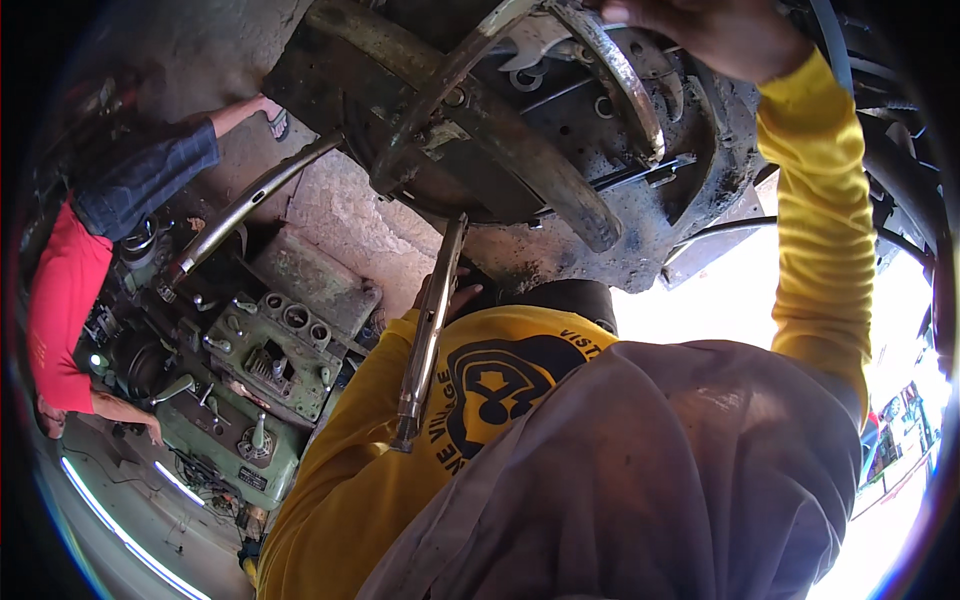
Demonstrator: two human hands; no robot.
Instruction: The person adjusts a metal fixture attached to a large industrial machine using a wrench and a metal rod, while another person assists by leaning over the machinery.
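My right hand reaches over a dark metal work surface at the top right. Its fingers run partly out of the frame, close to the upper end of a curved steel bar. An open-end wrench and a ring lie beside that bar. A thin dark rod rests lower on the surface. My left hand is low by my waist, mostly hidden behind a shiny slotted steel bar; whether it touches the bar cannot be told.
A thick round bar crosses the work surface. Another slotted bar juts out to the left. Further left stands a green lathe with levers. A co-worker in a red shirt has a hand near it. Grey cloth hangs over my yellow shirt.
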